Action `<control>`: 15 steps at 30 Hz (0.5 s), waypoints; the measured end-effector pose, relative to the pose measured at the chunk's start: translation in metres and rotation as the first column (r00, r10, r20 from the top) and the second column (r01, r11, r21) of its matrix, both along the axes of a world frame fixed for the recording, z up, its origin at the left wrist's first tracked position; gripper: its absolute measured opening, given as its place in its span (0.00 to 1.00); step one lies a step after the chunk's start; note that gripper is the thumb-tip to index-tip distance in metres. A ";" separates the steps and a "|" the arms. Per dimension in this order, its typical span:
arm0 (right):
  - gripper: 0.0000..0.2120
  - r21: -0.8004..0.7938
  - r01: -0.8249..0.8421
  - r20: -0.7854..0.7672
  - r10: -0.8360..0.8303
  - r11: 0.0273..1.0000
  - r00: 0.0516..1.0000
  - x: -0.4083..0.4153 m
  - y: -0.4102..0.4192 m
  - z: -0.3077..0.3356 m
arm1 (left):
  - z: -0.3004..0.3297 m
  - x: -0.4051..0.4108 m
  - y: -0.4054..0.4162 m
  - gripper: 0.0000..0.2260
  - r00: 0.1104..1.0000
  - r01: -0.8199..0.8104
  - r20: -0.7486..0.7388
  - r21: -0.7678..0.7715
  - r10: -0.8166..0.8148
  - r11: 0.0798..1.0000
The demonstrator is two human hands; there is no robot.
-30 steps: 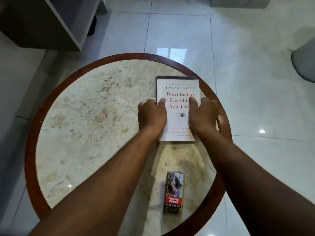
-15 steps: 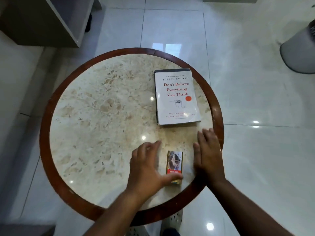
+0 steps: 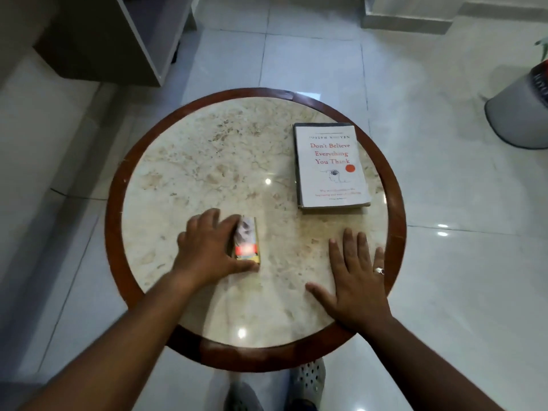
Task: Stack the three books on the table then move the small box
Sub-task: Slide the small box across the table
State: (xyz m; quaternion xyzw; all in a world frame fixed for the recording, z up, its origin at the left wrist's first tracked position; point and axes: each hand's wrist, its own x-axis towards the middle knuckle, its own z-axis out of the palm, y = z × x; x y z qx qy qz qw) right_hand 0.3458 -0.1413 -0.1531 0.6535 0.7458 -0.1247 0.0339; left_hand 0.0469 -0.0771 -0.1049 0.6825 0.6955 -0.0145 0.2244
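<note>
A stack of books point(image 3: 330, 167) lies at the right back of the round table point(image 3: 139, 137), a white cover with red lettering on top; darker edges of books beneath show at its left and front. The small box point(image 3: 247, 240), with a picture and a red band, sits near the table's middle front. My left hand point(image 3: 209, 247) wraps it, fingers over its far end and thumb at its near end. My right hand point(image 3: 354, 277) lies flat on the marble at the front right, fingers spread, a ring on one finger.
The table has a marble top and a dark wooden rim. A grey cabinet point(image 3: 118, 37) stands at the back left, a pale round bin point(image 3: 522, 111) on the tiled floor at the right. My shoe point(image 3: 308, 378) shows under the table's front edge.
Both hands left the book stack and came to the table's front. My left hand took hold of the small box and slid it to the left. My right hand settled flat.
</note>
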 end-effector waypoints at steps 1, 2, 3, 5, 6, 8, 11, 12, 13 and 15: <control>0.48 -0.004 -0.024 -0.001 0.024 1.000 1.000 -0.011 -0.001 -0.001 | 0.003 -0.021 0.011 0.51 0.999 -0.045 -0.004 -0.015 0.045 0.999; 0.49 -0.007 -0.038 -0.001 0.038 0.999 0.999 -0.020 -0.002 -0.002 | 0.005 -0.038 0.022 0.51 0.997 -0.082 0.000 -0.031 0.082 0.996; 0.49 -0.002 -0.044 -0.002 0.044 0.999 0.999 -0.030 -0.002 -0.002 | 0.007 -0.054 0.033 0.51 0.994 -0.112 0.006 -0.041 0.112 0.993; 0.50 0.021 -0.034 0.003 0.034 0.999 0.999 -0.045 0.001 -0.003 | 0.009 -0.079 0.052 0.51 0.990 -0.140 0.018 -0.040 0.141 0.989; 0.50 0.030 -0.024 0.009 0.024 0.999 1.000 -0.051 0.004 -0.003 | 0.010 -0.090 0.059 0.51 0.988 -0.148 0.025 -0.041 0.149 0.988; 0.49 0.038 -0.018 0.023 0.017 0.999 1.000 -0.056 0.007 -0.002 | 0.011 -0.103 0.072 0.51 0.986 -0.161 0.044 -0.048 0.163 0.986; 0.49 0.039 -0.017 0.040 0.016 0.999 0.999 -0.059 0.007 -0.001 | 0.014 -0.110 0.080 0.51 0.988 -0.145 0.043 -0.060 0.147 0.988; 0.49 0.034 -0.017 0.043 0.016 0.999 0.999 -0.059 0.007 -0.001 | 0.014 -0.110 0.080 0.50 0.988 -0.145 0.051 -0.064 0.148 0.987; 0.49 0.039 -0.018 0.044 0.016 0.999 0.999 -0.059 0.008 -0.001 | 0.015 -0.110 0.080 0.50 0.987 -0.146 0.061 -0.069 0.150 0.987; 0.49 0.034 -0.012 0.047 0.011 0.999 0.999 -0.059 0.008 0.000 | 0.014 -0.110 0.078 0.50 0.986 -0.148 0.067 -0.077 0.153 0.986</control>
